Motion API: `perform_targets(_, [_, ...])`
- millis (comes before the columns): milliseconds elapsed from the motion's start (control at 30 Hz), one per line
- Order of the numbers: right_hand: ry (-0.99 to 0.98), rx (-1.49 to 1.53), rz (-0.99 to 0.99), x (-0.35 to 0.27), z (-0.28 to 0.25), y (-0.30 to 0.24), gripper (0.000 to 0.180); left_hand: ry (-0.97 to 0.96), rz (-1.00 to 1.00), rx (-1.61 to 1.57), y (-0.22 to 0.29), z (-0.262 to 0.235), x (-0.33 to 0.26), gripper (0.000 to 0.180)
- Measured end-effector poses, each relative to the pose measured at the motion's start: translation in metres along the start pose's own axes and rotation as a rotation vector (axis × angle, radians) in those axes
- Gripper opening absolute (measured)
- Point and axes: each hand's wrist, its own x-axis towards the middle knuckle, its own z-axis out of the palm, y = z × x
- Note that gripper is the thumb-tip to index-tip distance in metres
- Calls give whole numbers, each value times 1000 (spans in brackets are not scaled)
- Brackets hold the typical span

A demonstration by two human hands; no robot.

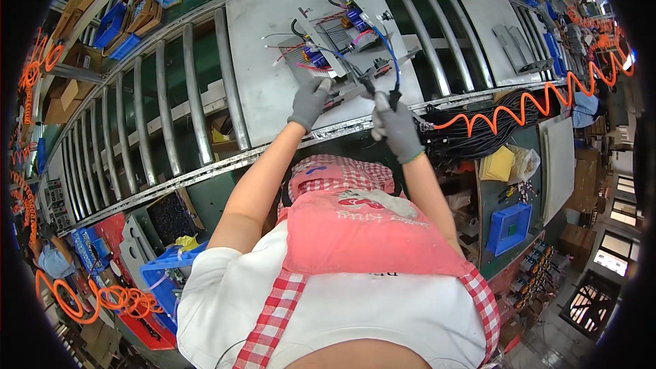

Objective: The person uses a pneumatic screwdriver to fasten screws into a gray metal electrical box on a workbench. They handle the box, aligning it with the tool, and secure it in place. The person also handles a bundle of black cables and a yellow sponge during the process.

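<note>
My left hand, in a grey glove, is closed at the near end of a metal bracket on a pale board. In my right hand, also gloved, is the black end of a blue cable that arches up and away over the board. Two blue electrical parts with red, black and blue wires sit on the metal pieces. A dark part lies between my hands; its kind is unclear.
Conveyor rollers flank the board. A coiled orange air hose stretches to the right above a black cable bundle. Yellow pads and a blue tray are at my right; a blue bin stands at my left.
</note>
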Motion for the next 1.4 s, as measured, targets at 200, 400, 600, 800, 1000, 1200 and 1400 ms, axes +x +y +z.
perform_targets(200, [273,-421,30,23,12,54,30,-98,-153,-296,-9,13,1,37])
perform_targets(400, [372,-851,-209,32,12,73,28,-34,-211,-154,-23,24,6,43])
perform_targets(600, [370,-586,-110,37,13,85,29,-123,-266,-291,-15,15,9,44])
perform_targets(800, [296,-689,-12,45,9,77,31,-167,-241,-76,-1,17,14,54])
perform_targets(1000, [83,-581,292,44,3,44,34,-194,-292,-83,-8,15,20,52])
perform_targets(1200, [118,-771,-120,67,4,84,42,-94,-276,14,-20,16,19,42])
perform_targets(1400, [-133,-850,102,82,15,62,43,9,-339,18,-33,5,8,51])
